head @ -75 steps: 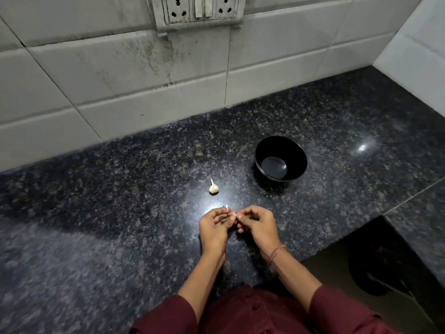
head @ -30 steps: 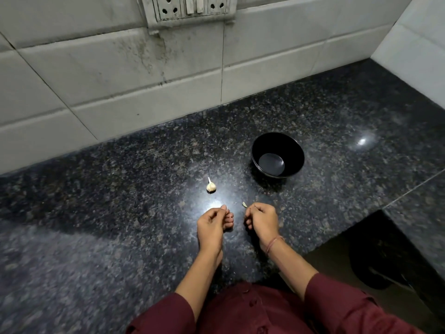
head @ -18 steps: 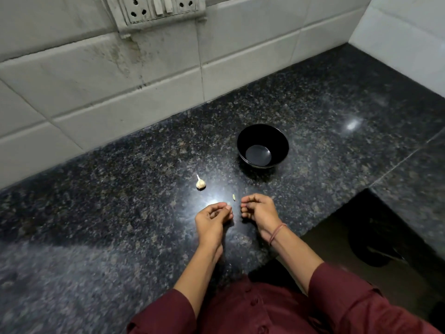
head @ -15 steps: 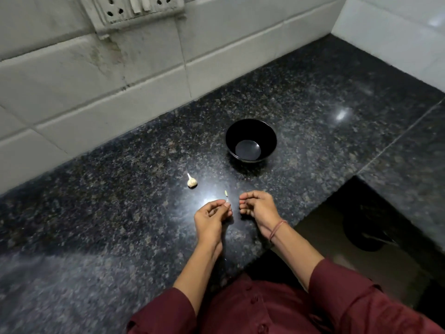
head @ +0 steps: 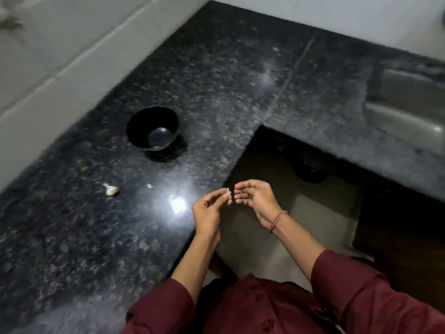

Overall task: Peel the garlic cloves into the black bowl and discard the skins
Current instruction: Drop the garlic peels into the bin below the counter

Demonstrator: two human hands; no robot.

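Discarding, seemingly: left hand [head: 208, 209] pinches a pale garlic scrap [head: 227, 190]; right hand [head: 256, 200] curls just beside it, hold unclear. Next, release it clear of the black bowl [head: 134, 121], up-left.

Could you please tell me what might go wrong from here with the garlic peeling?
1. The left hand pinches a small pale piece beyond the counter edge, above the floor; a slip would likely lose it.
2. The black bowl sits well away, so a peeled clove must travel across the counter.
3. The scrap near the garlic could get overlooked.
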